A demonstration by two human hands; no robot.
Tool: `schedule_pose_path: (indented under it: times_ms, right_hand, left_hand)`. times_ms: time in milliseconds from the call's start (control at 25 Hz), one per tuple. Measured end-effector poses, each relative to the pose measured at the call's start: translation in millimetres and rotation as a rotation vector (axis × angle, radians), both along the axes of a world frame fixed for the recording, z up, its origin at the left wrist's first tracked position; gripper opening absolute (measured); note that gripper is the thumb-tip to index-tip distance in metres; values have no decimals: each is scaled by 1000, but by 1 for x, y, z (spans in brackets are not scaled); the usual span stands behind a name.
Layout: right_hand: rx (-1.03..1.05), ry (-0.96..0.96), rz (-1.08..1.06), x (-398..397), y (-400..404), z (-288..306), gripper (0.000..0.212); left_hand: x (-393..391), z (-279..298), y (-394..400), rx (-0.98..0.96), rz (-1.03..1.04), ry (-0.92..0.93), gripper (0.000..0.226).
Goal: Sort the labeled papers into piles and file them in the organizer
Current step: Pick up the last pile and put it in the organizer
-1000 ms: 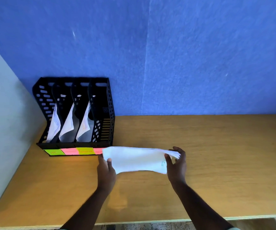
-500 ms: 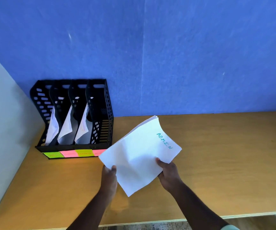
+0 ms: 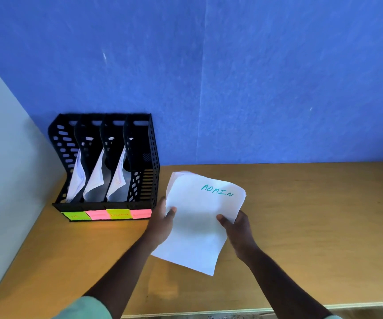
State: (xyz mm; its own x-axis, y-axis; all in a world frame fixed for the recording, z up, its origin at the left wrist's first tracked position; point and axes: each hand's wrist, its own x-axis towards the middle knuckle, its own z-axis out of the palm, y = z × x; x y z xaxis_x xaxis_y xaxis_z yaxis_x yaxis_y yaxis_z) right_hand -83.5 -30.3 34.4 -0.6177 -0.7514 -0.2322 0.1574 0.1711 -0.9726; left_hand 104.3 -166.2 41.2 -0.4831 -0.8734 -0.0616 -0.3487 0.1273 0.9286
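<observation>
The ADMIN papers point(image 3: 199, 217) were held above the desk point(image 3: 301, 226), left hand point(image 3: 162, 223) and right hand point(image 3: 237, 229) each with a thumb-over grip on opposite edges, forearms stretched forward, organizer point(image 3: 107, 162) left of them.

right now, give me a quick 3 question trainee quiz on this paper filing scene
1. True or false: the rightmost slot of the black perforated plastic organizer already holds paper.
2. What word is written on the white paper stack?
3. Which hand grips the stack? A left hand only, B right hand only, C both.

Key: 1 false, that slot shows no paper; 2 ADMIN; 3 C.
</observation>
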Motion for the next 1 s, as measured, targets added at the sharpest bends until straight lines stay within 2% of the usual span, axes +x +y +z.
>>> schedule_pose_path:
  times_ms: [40,120,200,360,480,640,760,800,880,1000]
  right_hand:
    - [11,48,-46,2,-3,3,21]
    - [54,167,-184,7,-10,8,20]
    - [41,265,-294,19,-16,15,23]
    - [-130,388,-223,53,-22,29,47]
    - [-151,455,-157,58,-18,22,59]
    - [-42,482,-92,48,-8,6,55]
    - [-111,552,-179,35,-7,12,48]
    - [-154,607,-202,31,-9,17,51]
    - [-227,781,-220,24,-13,29,60]
    - [-195,1202,-148,11,-19,39,64]
  left_hand:
    - [-7,3,4,-74,48,-15,13]
    - [-17,8,19,-214,144,15,17]
    - [-28,11,39,-296,213,125,19]
    - [-47,9,67,-347,219,345,28]
    - [-45,0,69,-348,202,420,29]
    - [-28,-26,58,-224,261,270,26]
    - [-21,-35,48,-208,273,193,22]
    - [-20,-35,46,-203,277,164,22]
    - [-20,-35,43,-188,281,127,24]
    - [-21,-35,40,-179,271,94,24]
